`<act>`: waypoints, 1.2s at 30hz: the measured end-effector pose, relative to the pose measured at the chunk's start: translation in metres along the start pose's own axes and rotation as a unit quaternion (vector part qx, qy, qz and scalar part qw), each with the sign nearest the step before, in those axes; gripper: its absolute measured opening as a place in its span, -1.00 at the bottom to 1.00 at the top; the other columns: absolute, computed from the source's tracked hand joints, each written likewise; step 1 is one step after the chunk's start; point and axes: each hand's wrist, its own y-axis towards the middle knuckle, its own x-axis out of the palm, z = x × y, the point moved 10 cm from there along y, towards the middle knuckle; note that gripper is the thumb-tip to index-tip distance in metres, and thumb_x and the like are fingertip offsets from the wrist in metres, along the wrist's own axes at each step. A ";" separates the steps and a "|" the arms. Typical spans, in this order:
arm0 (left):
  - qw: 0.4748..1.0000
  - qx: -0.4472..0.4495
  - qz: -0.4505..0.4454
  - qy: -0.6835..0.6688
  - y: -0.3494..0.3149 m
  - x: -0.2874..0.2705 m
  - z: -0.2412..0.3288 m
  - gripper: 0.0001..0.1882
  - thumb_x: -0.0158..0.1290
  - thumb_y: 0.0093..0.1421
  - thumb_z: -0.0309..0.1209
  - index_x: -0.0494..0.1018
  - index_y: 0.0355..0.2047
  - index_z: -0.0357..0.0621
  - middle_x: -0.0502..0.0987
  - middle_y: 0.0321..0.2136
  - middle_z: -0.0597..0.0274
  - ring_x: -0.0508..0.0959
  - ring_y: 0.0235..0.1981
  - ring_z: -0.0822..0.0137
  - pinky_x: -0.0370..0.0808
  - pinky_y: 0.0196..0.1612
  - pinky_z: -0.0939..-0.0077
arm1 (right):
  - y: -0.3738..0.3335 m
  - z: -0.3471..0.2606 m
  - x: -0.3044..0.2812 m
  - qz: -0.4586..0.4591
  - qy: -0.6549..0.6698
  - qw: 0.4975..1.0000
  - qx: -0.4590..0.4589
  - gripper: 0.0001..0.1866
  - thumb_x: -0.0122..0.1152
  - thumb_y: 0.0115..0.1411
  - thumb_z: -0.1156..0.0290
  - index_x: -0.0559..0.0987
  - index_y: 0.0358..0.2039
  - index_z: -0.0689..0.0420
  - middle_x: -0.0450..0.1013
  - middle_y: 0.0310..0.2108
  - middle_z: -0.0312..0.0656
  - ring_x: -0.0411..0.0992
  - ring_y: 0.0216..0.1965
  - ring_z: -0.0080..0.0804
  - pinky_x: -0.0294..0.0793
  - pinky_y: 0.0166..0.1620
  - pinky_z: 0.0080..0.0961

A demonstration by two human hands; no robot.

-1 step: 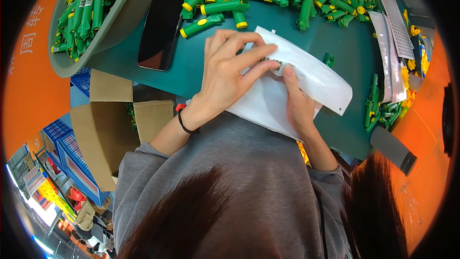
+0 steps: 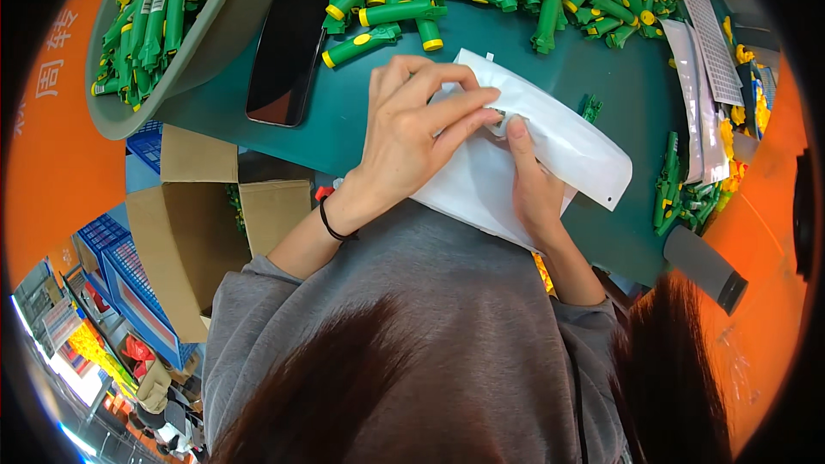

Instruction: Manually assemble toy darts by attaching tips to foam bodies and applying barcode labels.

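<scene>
A white folded sheet [image 2: 559, 133] lies across my hands above the table, its upper part curled over. My right hand [image 2: 537, 189] grips it, with the thumb on top and the other fingers hidden underneath. My left hand [image 2: 408, 125] reaches over from the left, its thumb and forefinger pinched together at the fold, near the right thumb. A small dark-printed piece [image 2: 498, 117] shows at those fingertips, too small to make out. Several green tubes with yellow caps [image 2: 361, 47] lie beyond the hands, and a small green piece [image 2: 592, 108] sits behind the sheet.
A grey-green tub [image 2: 206, 51] of green tubes stands at the far left, beside a black phone [image 2: 279, 60]. Below it is an open cardboard box [image 2: 185, 232]. White sheets [image 2: 700, 103], more tubes [image 2: 668, 180] and a grey cylinder [image 2: 705, 268] lie at the right of the green table [image 2: 331, 133].
My left thumb and forefinger have closed together at the fold, covering more of the small printed piece. My right hand has barely moved.
</scene>
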 end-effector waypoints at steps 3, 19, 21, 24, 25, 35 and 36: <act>0.999 0.032 0.007 0.017 -0.003 0.000 0.004 -0.76 0.38 -0.13 -0.41 0.69 -0.36 0.05 0.58 -0.35 0.52 0.39 -0.28 0.36 0.27 -0.20 0.50 | 0.000 -0.003 0.003 0.005 -0.005 1.000 -0.018 -0.64 0.17 0.35 0.21 0.57 -0.05 0.25 0.52 -0.14 -0.23 0.44 -0.12 -0.52 0.41 0.00 -0.56; 0.993 0.001 -0.030 -0.115 -0.003 0.017 -0.006 -0.81 0.27 0.02 -0.58 0.54 -0.33 -0.18 0.57 -0.24 0.21 0.48 -0.25 0.20 0.41 -0.16 0.38 | -0.062 -0.003 0.039 -0.589 -0.160 0.760 0.226 -0.77 0.06 0.37 0.36 0.58 -0.13 0.24 0.55 -0.36 -0.19 0.52 -0.38 -0.47 0.52 -0.28 -0.56; 0.990 -0.004 -0.050 -0.130 -0.003 0.024 -0.007 -0.80 0.25 0.06 -0.58 0.52 -0.28 -0.20 0.55 -0.20 0.16 0.49 -0.22 0.17 0.42 -0.14 0.36 | -0.050 -0.060 0.039 -0.565 -0.149 0.788 0.196 -0.77 0.05 0.36 0.36 0.58 -0.14 0.24 0.56 -0.37 -0.19 0.52 -0.40 -0.50 0.51 -0.36 -0.59; 0.991 -0.010 -0.037 -0.128 -0.002 0.019 -0.006 -0.77 0.26 0.05 -0.57 0.51 -0.25 -0.21 0.55 -0.19 0.16 0.49 -0.20 0.17 0.42 -0.12 0.38 | 0.034 -0.100 0.003 -0.223 -0.197 0.955 0.005 -0.78 0.13 0.30 0.46 0.53 -0.08 0.27 0.55 -0.27 -0.20 0.46 -0.49 -0.60 0.44 -0.51 -0.67; 0.990 -0.001 -0.030 -0.135 0.000 0.019 -0.003 -0.77 0.25 0.06 -0.56 0.50 -0.25 -0.20 0.53 -0.18 0.17 0.49 -0.20 0.16 0.43 -0.15 0.38 | 0.060 -0.128 -0.007 -0.093 -0.256 0.951 -0.145 -0.76 0.15 0.29 0.48 0.51 -0.05 0.26 0.52 -0.21 -0.22 0.43 -0.48 -0.61 0.42 -0.50 -0.66; 0.987 -0.024 -0.012 -0.155 -0.002 0.017 -0.014 -0.78 0.22 0.08 -0.63 0.49 -0.23 -0.28 0.54 -0.18 0.12 0.51 -0.24 0.28 0.46 -0.21 0.52 | 0.104 -0.137 0.001 -0.149 -0.517 0.702 -0.467 -0.52 0.26 0.04 0.66 0.60 -0.04 -0.12 0.35 0.11 -0.27 0.37 -0.15 -0.30 0.49 -0.16 -0.46; 0.988 -0.024 -0.013 -0.155 -0.002 0.017 -0.014 -0.78 0.22 0.08 -0.63 0.49 -0.23 -0.28 0.54 -0.18 0.12 0.51 -0.24 0.28 0.46 -0.21 0.52 | 0.104 -0.130 0.006 -0.163 -0.560 0.652 -0.484 -0.56 0.26 0.05 0.62 0.60 -0.06 -0.12 0.36 0.11 -0.27 0.38 -0.06 -0.27 0.48 -0.06 -0.42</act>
